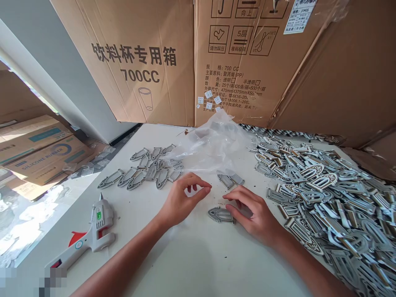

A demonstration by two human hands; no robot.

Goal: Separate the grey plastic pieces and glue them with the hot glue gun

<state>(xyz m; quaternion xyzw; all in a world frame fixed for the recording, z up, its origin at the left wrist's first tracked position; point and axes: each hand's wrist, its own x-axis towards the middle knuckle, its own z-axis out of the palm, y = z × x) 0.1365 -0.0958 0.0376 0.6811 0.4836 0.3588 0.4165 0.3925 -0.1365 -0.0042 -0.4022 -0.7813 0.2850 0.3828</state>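
My left hand [185, 198] is raised over the middle of the white table [192, 260], thumb and index fingertips close together; whether anything tiny lies between them is too small to tell. My right hand [252, 210] hovers to its right, thumb and fingers apart with nothing visible between them. Beside the right thumb, a grey arch-shaped piece [221, 215] lies flat, its right end near the thumb. Just beyond the hands are two more grey pieces [230, 180]. A loose group of similar grey pieces [151, 170] is spread to the left.
A big heap of grey and white pieces [321, 198] covers the right side. A glue gun [100, 225] lies at the left. Clear plastic film [213, 142] is crumpled at the back, before a large carton [148, 95]. Smaller boxes [46, 148] stand beyond the left edge.
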